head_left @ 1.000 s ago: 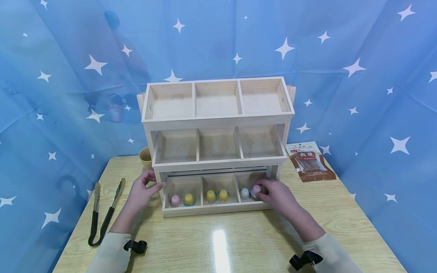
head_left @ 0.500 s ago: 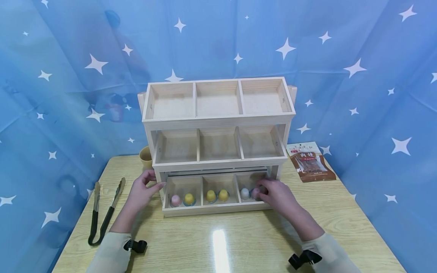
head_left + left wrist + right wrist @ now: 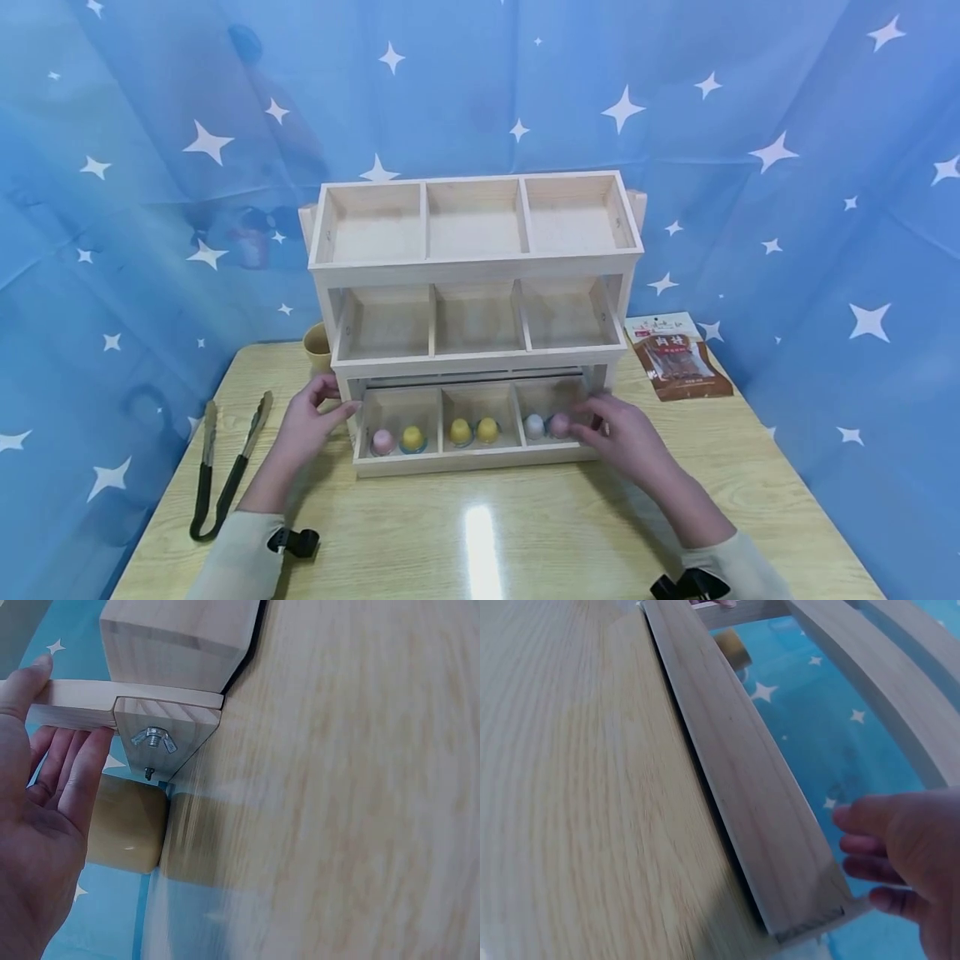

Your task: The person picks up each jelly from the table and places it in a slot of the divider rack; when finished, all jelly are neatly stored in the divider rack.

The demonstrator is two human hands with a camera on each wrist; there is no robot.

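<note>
A three-tier wooden rack [image 3: 476, 265] stands on the table, each tier split into three compartments. My left hand [image 3: 310, 422] grips its left upright, thumb on one side and fingers on the other; in the left wrist view, a wing nut shows beside the fingers. At the right end of the bottom tier, my right hand [image 3: 626, 437] has relaxed fingers with nothing between them. Close by its fingertips sits a small pink dome-shaped piece [image 3: 558, 426], beside a white one [image 3: 534, 427]. Two yellow pieces [image 3: 461, 432] occupy the middle compartment; a pink [image 3: 382, 442] and a yellow one [image 3: 412, 438] the left.
Black-handled tongs [image 3: 228, 471] lie on the table [image 3: 405, 533] at the left. Behind the rack's left side is a tan cup [image 3: 317, 346]. A brown snack packet [image 3: 678, 358] lies at the back right, near the blue star-patterned curtain [image 3: 787, 233].
The right hand has let go of the pink piece, which is now down beside the white one, and drawn slightly right. My left hand keeps its grip on the rack.
</note>
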